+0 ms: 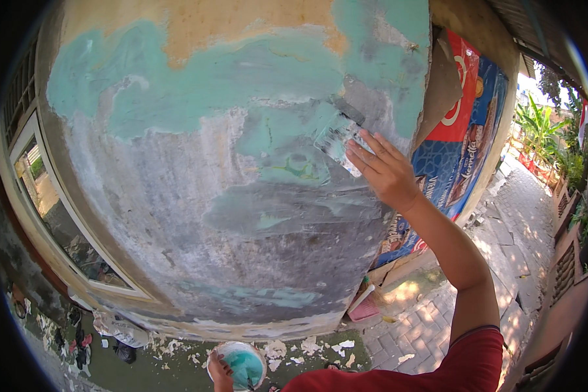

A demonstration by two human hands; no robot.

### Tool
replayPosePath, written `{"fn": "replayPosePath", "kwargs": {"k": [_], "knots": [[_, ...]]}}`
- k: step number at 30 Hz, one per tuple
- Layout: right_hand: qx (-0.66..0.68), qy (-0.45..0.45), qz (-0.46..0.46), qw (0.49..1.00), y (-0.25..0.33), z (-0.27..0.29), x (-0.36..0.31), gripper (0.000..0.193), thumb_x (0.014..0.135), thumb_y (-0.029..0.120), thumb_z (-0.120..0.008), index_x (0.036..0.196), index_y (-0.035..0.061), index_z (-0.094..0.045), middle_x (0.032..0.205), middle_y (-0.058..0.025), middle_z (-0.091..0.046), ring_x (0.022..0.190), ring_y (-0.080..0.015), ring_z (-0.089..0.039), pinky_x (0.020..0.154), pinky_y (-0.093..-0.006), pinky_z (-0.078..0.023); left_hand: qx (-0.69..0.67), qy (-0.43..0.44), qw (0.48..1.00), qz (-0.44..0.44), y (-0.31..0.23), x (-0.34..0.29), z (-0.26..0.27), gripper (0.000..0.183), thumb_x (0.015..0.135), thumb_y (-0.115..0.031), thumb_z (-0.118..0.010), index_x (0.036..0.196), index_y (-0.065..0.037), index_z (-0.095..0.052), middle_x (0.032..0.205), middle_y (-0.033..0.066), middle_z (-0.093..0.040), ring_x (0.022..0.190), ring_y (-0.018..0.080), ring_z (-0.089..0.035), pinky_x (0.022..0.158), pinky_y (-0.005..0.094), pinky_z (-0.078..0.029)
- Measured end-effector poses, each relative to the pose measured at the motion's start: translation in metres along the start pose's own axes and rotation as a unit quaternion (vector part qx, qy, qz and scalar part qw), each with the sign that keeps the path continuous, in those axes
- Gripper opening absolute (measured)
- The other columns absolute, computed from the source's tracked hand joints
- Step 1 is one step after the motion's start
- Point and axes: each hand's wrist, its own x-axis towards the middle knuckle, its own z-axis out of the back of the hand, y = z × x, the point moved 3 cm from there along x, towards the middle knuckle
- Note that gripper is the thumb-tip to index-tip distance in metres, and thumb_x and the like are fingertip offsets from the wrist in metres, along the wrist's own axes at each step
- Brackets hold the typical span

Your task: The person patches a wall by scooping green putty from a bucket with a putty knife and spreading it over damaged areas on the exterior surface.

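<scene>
My right hand (pixel 389 171) is raised to the wall, its fingers stretched over a flat putty scraper (pixel 336 138) and pressing it on the surface. Teal paste smears the scraper's pale face. Around it the wall (pixel 157 196) carries patches of teal paste (pixel 176 85) over rough grey plaster. Low in the view, my left hand (pixel 220 374) grips the rim of a white bucket (pixel 263 359) at its left side. Teal paste (pixel 243 366) lies inside the bucket, with a dark thin thing dipping into it near the bottom edge; its kind is unclear.
The wall ends on the right at a corner, beside a red and blue banner (pixel 464 144). A framed window (pixel 65 215) stands at left. Paint flakes (pixel 277 348) litter the ground below. A pink dustpan (pixel 364 309) leans by the corner, and a paved path (pixel 503 242) runs along the right.
</scene>
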Motion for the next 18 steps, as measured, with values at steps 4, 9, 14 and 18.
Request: {"fn": "replayPosePath", "kwargs": {"k": [4,9,14,18], "knots": [[-0.005,0.014,-0.015,1.000,0.001,0.025,-0.030,0.030,0.086,0.008,-0.055,0.113,0.0070,-0.069,0.129,-0.0061,-0.062,0.129,-0.0283,-0.052,0.108,-0.0412,-0.041,-0.013,0.022,0.999,-0.023,-0.009,-0.013,0.003,0.043,0.088,-0.051,-0.056,0.094,-0.008,-0.054,0.062,-0.0050,-0.030,0.047,0.0095,-0.028,0.044,0.0284,-0.023],[-0.009,-0.059,0.014,0.998,0.009,0.027,0.007,0.030,0.086,0.009,-0.056,0.113,0.0075,-0.069,0.129,-0.0048,-0.063,0.129,-0.0274,-0.052,0.108,-0.0408,-0.041,0.012,0.039,0.999,-0.009,-0.007,-0.007,-0.008,0.046,0.090,-0.052,-0.055,0.099,-0.007,-0.054,0.060,-0.0045,-0.029,0.046,0.0100,-0.027,0.043,0.0294,-0.022],[-0.007,-0.054,0.004,0.999,0.014,-0.001,0.023,0.029,0.086,0.008,-0.056,0.112,0.0076,-0.069,0.128,-0.0035,-0.063,0.129,-0.0283,-0.052,0.107,-0.0402,-0.042,0.013,0.049,0.999,0.014,-0.005,-0.006,-0.011,0.047,0.090,-0.051,-0.055,0.102,-0.006,-0.053,0.059,-0.0039,-0.027,0.045,0.0105,-0.025,0.042,0.0294,-0.020],[-0.020,0.010,-0.003,1.000,0.005,-0.003,-0.034,0.028,0.087,0.009,-0.057,0.112,0.0078,-0.069,0.129,-0.0034,-0.063,0.128,-0.0299,-0.053,0.106,-0.0400,-0.042,-0.005,0.039,0.999,0.009,-0.001,-0.002,-0.001,0.046,0.090,-0.050,-0.056,0.102,-0.006,-0.052,0.058,-0.0041,-0.026,0.044,0.0106,-0.025,0.042,0.0292,-0.019]]}}
